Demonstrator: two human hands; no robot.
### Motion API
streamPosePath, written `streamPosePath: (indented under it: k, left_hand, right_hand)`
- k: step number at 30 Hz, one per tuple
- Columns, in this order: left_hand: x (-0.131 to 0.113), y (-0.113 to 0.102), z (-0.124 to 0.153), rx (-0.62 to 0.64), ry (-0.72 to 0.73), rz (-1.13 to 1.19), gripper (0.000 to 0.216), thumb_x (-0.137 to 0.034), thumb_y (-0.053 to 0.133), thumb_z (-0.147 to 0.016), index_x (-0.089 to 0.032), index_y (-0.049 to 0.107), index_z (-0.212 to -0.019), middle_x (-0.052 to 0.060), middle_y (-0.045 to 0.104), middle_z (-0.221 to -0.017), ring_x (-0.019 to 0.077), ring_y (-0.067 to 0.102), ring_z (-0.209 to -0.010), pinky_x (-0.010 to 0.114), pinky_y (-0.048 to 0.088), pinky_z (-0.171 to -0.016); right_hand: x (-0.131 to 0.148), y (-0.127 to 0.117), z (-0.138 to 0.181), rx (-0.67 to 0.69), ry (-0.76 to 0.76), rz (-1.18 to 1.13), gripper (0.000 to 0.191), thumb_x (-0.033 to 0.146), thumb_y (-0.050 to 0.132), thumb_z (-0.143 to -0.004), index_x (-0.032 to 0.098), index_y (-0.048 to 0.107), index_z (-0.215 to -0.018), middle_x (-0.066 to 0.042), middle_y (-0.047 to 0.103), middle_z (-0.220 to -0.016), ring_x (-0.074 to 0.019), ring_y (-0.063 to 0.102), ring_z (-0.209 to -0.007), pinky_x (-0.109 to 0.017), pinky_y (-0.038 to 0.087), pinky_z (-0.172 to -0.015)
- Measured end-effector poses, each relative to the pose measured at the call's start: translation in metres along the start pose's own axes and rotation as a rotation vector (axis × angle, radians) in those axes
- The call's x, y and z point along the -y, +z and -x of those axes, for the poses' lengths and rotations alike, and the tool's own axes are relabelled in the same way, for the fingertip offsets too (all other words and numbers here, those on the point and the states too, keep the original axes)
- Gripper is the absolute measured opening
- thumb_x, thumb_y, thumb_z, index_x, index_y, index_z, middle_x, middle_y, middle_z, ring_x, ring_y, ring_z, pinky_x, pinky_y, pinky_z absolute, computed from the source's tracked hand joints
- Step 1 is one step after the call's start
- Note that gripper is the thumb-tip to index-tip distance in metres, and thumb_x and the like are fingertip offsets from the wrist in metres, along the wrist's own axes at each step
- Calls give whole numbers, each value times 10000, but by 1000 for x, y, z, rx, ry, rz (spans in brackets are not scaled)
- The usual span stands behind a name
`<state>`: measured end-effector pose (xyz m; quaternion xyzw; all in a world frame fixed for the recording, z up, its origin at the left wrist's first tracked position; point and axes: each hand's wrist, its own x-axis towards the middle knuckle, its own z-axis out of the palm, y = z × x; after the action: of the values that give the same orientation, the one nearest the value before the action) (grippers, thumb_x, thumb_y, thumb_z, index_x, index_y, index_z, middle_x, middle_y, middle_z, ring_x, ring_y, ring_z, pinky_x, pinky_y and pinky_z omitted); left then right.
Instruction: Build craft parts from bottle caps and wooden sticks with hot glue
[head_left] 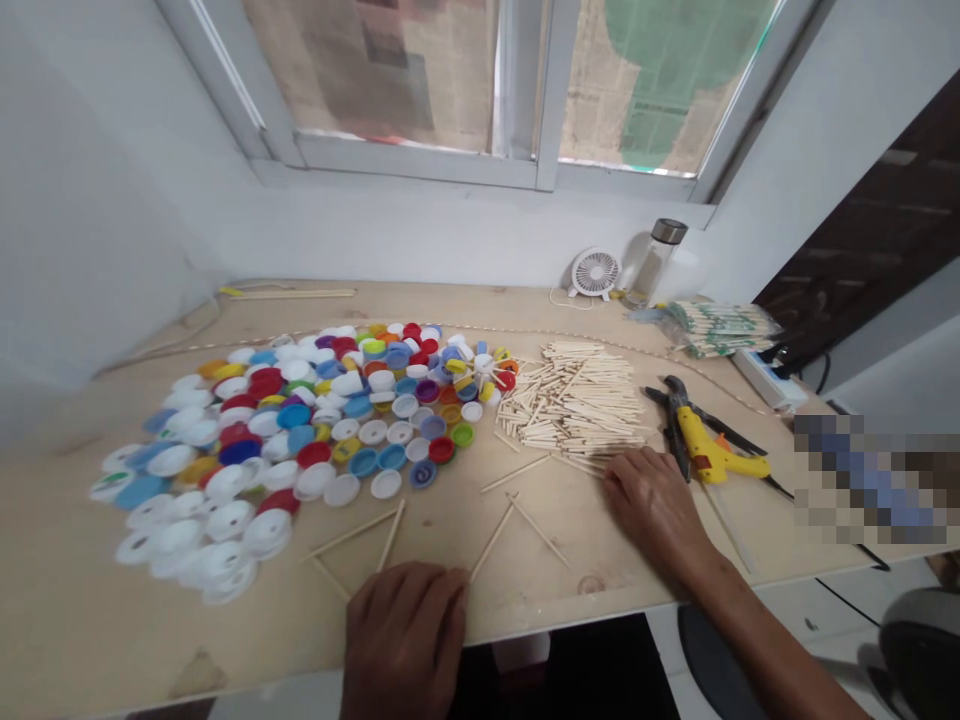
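Note:
My left hand (405, 640) rests at the near edge of the wooden table (90, 620), fingers curled under; whether it holds anything is hidden. Thin wooden sticks (390, 535) lie scattered just beyond its knuckles. My right hand (654, 505) lies palm down on the table with its fingers flat. Its fingertips touch the near edge of a pile of short wooden sticks (574, 400). A wide spread of coloured and white bottle caps (300, 430) covers the table's left half.
A yellow glue gun (709, 455) and black pliers (671, 410) lie right of my right hand. Behind stand a small white fan (594, 272), a glass bottle (656, 260) and a bag of sticks (720, 328). A power strip (765, 380) sits at the right edge.

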<state>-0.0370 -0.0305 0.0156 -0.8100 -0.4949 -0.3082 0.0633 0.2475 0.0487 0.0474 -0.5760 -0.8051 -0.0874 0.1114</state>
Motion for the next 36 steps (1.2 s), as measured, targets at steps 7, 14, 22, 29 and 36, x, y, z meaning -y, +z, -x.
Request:
streamPosePath:
  k: [7,14,22,29,36]
  left_hand:
    - [-1,-6,-1,-3,-41,46,143,-112,555,-835,-182,600,-951,47,648,-816,221,557,-817,390,377,-782]
    - [-25,-19,-15,-68,-41,171,337,-69,541,-845,-127,574,-1176,161,569,-1179,281,504,-1100,439,381,-902]
    - [-32,-18,-17,70,106,380,223,-38,515,-845,-182,653,-943,-8,636,-706,151,549,-720,377,401,-833]
    - [-24,-27,-14,121,131,332,232,-45,491,-853,-201,621,-965,-9,655,-715,153,588,-712,345,439,-786]
    - [0,-18,-7,44,-65,95,158,-165,506,-878,-203,624,-977,17,690,-808,188,625,-771,346,441,-748]
  right_hand:
    - [3,-16,22,36,-13,-179,149,132,474,-877,200,539,-761,-15,596,-691,-192,543,-681,-312,303,-664]
    - [59,-43,51,190,-103,-588,114,154,440,-939,216,491,-858,-9,596,-781,-176,546,-732,-304,356,-695]
    - [74,-51,59,200,-150,-695,116,119,464,-920,215,484,-856,1,601,-804,-167,537,-755,-307,378,-715]
    - [65,-52,66,220,-63,-828,102,157,493,-918,224,508,-842,9,618,-796,-147,567,-762,-287,424,-745]
    - [39,-28,64,166,252,-871,163,295,476,-924,217,568,-813,-13,623,-778,-171,590,-749,-274,461,-671]
